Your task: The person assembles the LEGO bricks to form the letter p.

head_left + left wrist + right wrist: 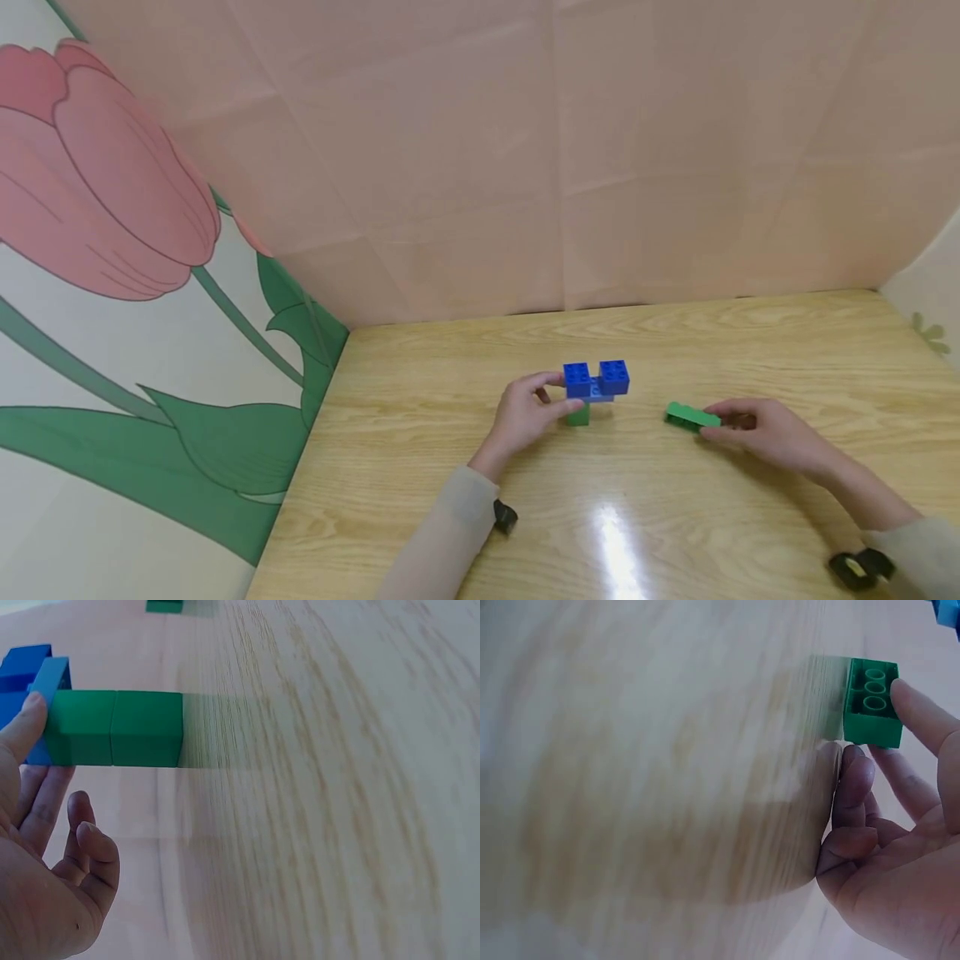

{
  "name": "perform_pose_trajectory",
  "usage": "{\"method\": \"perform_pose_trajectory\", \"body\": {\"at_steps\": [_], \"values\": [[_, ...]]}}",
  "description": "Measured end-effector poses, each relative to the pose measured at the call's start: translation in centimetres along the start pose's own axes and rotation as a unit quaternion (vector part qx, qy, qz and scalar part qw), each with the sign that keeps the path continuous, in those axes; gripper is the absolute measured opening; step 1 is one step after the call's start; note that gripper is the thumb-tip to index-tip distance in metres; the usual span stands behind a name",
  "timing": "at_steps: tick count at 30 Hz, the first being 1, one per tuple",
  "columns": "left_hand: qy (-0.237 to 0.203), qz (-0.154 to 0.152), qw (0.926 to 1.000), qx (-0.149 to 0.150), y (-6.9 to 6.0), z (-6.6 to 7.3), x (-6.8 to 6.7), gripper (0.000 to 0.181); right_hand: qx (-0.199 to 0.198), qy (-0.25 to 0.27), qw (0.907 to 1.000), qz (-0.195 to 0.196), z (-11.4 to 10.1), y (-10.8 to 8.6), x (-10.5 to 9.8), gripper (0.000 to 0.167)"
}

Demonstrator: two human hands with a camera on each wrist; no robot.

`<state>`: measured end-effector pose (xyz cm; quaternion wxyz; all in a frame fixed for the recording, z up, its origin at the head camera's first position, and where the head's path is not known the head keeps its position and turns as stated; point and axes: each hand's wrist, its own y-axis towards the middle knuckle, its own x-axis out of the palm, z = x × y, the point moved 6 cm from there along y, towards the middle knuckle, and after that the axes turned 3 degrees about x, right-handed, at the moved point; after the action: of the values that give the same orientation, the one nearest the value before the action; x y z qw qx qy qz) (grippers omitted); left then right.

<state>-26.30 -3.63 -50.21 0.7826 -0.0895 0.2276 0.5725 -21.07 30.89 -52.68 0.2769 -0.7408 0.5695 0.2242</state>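
Note:
My left hand (522,414) pinches a small structure of toy building bricks between thumb and fingers. Two dark blue bricks (614,377) sit side by side with a gap on top of a lighter blue brick (597,392). Below that are two stacked green bricks (114,727), whose lower end is at the tabletop. To the right, my right hand (776,433) pinches a long green brick (686,416) by its near end, thumb against fingers. That brick lies on its side, low over the table; its hollow underside with round tubes (874,686) shows in the right wrist view.
The wooden table (420,367) has a bright light reflection near its front. A pinkish cloth (450,167) hangs behind it, and a panel with a tulip picture (135,183) stands at the left. Black straps with cameras (855,570) are on both wrists.

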Motion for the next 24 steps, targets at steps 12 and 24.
{"method": "perform_pose_trajectory", "body": {"at_steps": [12,24], "values": [[0.007,0.002,1.0000,0.000,0.0,0.0,0.0,0.036,-0.007,0.012,0.9999,0.005,-0.3,-0.1,-0.5,0.050],[0.007,0.001,1.0000,-0.002,0.0,0.1,0.0,0.035,-0.042,0.036,0.9980,0.031,-2.4,-0.2,-1.9,0.046]]}}
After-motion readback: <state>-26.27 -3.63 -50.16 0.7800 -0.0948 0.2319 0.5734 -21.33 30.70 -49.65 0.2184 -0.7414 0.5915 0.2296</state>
